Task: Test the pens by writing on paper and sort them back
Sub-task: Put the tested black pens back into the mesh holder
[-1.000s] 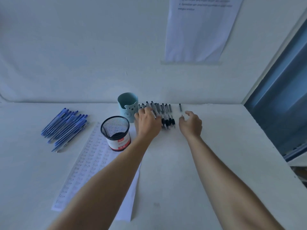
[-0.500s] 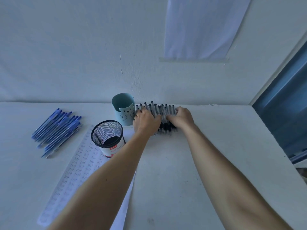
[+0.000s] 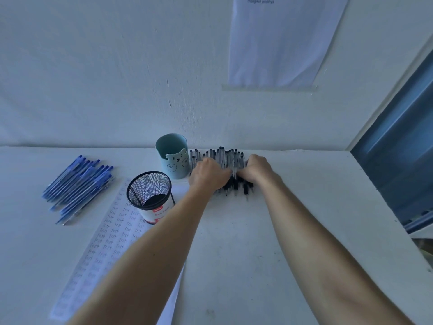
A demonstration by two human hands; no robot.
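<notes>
The black wire-mesh pen cup (image 3: pixel 150 191) stands upright on the top corner of the paper sheet (image 3: pixel 110 233). It is round, with a white and red label low on its side, and through the open mouth only its own mesh wall and dark floor show. Just behind it, against the wall, stands the teal pen cup (image 3: pixel 173 158), smooth and matte, with a bear face raised on its front; its visible inside is plain wall.

The black pens (image 3: pixel 225 158) lie side by side on the white table (image 3: pixel 234 254) just right of the teal cup. They have clear barrels and dark tips and grips. The left hand (image 3: pixel 207 173) and right hand (image 3: pixel 256 168) sit close together on this row, each with fingers curled down over the pens, clamping the bunch from either side.

The blue pens (image 3: pixel 77 186) lie in a loose slanted pile far left, well apart from both cups. The sheet carries rows of handwritten "test".
</notes>
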